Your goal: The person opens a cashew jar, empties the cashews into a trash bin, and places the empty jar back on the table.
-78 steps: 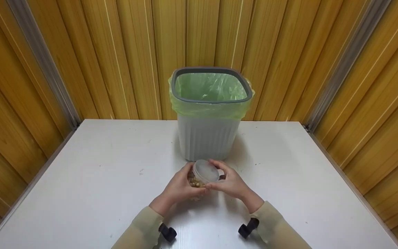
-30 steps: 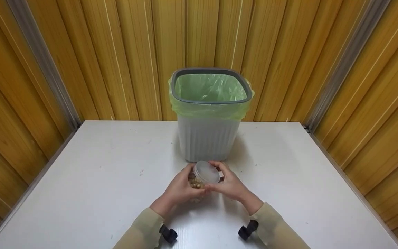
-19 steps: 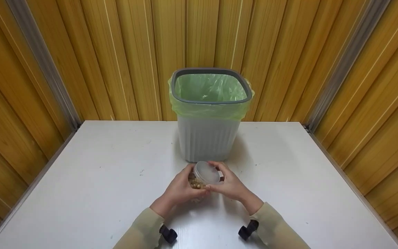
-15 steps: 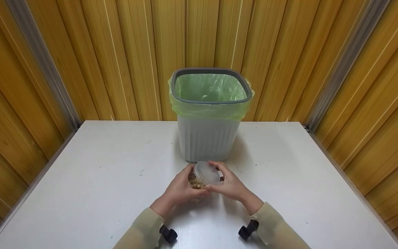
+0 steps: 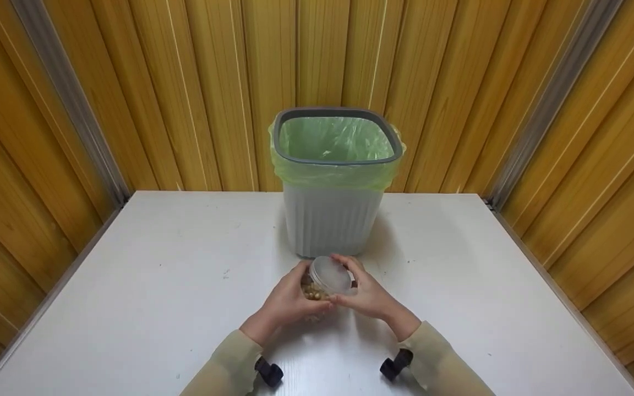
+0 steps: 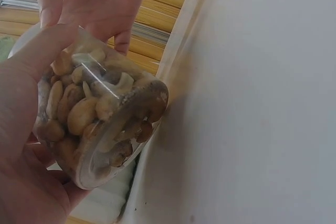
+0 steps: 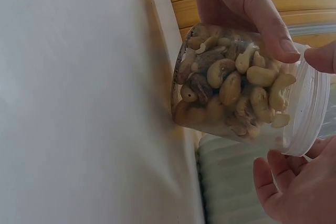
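Observation:
A clear plastic jar, with cashews and other nuts inside, is held tilted between both hands above the near middle of the table. My left hand grips its body, with the thumb across the near side, as the left wrist view shows on the jar wall. At the other end is a whitish translucent lid, seated on the jar's mouth. My right hand holds the lid by its rim, thumb on the near side and fingers on the far side. Whether the jar's base touches the table, I cannot tell.
Just behind the hands stands a light grey ribbed trash bin with a dark grey rim and a green bag liner folded over it. The white table is enclosed by yellow wood-look walls on three sides.

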The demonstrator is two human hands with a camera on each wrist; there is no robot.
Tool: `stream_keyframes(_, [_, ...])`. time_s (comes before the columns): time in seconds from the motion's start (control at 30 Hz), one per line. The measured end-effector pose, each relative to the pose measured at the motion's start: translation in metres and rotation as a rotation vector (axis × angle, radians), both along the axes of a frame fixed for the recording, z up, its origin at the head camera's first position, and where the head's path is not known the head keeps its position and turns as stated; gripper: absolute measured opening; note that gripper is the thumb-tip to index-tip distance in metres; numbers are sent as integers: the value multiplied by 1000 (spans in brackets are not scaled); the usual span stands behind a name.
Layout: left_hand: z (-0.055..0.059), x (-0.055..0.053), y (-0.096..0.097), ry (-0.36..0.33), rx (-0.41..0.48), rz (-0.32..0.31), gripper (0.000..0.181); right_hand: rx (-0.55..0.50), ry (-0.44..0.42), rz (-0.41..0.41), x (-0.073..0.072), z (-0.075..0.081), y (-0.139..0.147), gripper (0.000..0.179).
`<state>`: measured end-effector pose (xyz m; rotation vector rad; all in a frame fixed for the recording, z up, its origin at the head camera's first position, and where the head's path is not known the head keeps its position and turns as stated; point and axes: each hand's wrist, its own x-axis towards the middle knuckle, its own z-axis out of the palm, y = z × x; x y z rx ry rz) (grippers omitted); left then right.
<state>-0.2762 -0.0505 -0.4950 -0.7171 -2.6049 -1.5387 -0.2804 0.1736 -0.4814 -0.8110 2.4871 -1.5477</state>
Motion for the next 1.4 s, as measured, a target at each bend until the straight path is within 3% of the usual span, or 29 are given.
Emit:
stream_keyframes(0.47, [1,0,1,2,0,1,80,-1,-15,-104,2,1,-6,85])
stream_keyframes(0.9, [2,0,0,11,5,3,83,-5,-24,-90,0,0,-4,82])
stream_keyframes(1.4, [0,-1,0,16,-10,4,82,-13,-16,-18,0,-1,-1,83])
